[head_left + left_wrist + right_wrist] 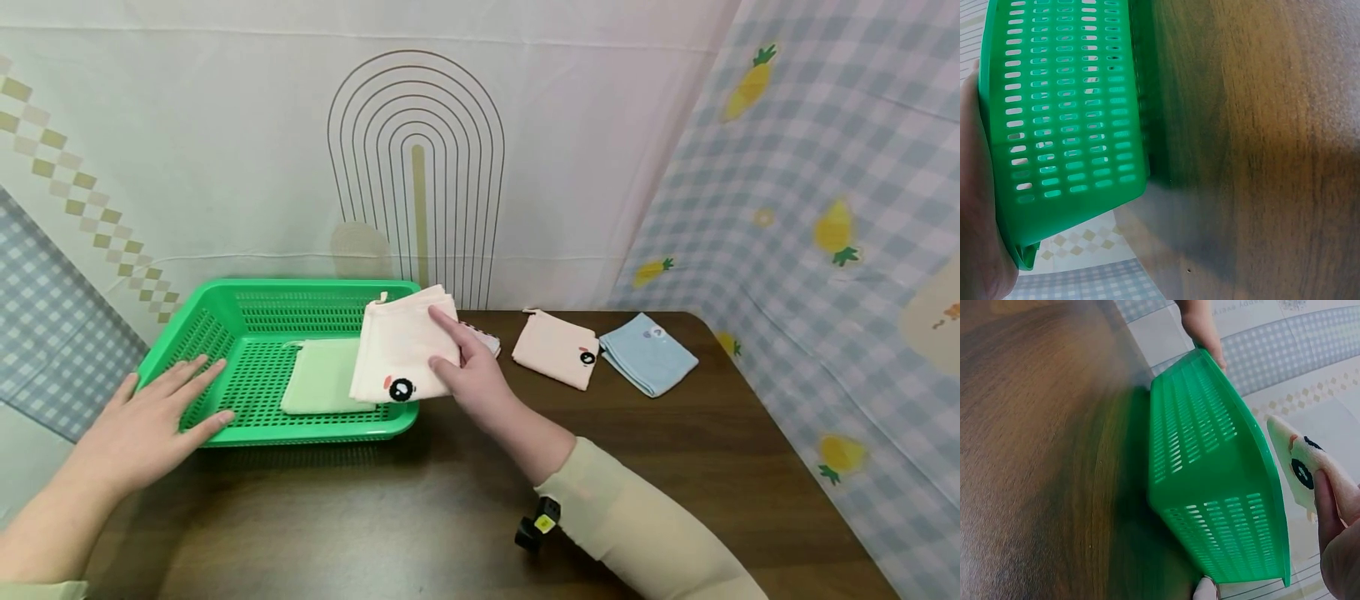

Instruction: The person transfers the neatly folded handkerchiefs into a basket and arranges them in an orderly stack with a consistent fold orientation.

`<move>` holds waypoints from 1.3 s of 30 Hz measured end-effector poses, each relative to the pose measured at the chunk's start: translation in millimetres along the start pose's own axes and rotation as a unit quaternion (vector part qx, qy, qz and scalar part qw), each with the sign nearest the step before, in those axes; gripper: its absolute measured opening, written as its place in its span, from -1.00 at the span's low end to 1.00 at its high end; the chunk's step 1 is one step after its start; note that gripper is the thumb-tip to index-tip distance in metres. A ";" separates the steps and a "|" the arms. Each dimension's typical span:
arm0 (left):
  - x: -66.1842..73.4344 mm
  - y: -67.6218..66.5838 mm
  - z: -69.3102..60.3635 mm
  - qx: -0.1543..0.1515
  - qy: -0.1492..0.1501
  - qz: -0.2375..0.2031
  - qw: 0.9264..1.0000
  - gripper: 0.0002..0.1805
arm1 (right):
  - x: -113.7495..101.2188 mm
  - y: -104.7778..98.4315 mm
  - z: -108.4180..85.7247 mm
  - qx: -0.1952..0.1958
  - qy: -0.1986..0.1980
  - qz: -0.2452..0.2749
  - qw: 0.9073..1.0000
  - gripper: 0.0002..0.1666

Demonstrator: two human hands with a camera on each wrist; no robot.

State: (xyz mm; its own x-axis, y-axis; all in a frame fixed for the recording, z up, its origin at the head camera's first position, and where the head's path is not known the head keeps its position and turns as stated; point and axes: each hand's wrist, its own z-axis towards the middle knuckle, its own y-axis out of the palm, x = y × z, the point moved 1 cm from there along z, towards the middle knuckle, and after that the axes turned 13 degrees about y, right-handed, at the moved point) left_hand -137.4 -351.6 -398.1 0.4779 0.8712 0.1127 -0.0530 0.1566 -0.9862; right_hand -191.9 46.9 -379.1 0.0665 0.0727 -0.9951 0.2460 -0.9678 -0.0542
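Note:
My right hand (474, 362) pinches a folded cream towel (405, 346) by its right side, thumb on top. The towel hangs over the right end of a green plastic basket (300, 433), and the right wrist view shows this towel (1297, 462) above the rim. Inside the basket lies a folded pale green towel (322, 379), partly covered by the cream one. Spread over the basket's front left corner, my left hand (153, 421) rests on the rim with its fingers straight. In the left wrist view only the edge of that hand (979, 206) shows beside the basket wall.
Right of the basket, a folded towel with a dark-patterned edge (483, 337) is mostly hidden behind my right hand. Farther right lie another cream towel (555, 348) and a blue towel (649, 355). The brown table (360, 525) meets a curtain backdrop (247, 150) behind.

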 end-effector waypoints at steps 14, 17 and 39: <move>-1.6 1.8 -0.5 0.002 0.001 -0.007 1.000 -0.10 | -7.0 22.1 5.8 -0.026 0.014 -0.008 1.000 -0.20; -1.0 1.6 -1.0 0.002 0.000 -0.008 1.000 -0.10 | -7.3 25.2 8.0 -0.027 0.012 -0.018 0.999 -0.20; -1.2 -0.1 0.2 0.004 0.004 0.003 1.000 -0.10 | -13.3 52.7 23.0 -0.043 -0.005 -0.136 0.990 -0.10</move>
State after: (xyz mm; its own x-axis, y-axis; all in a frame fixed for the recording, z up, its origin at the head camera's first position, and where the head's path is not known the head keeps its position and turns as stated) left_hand -138.1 -352.5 -398.2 0.4839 0.8688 0.1053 -0.0638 0.1550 -0.9858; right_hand -202.1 -10.6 -370.6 -0.0230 0.3248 -0.9455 0.3346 -0.8887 -0.3134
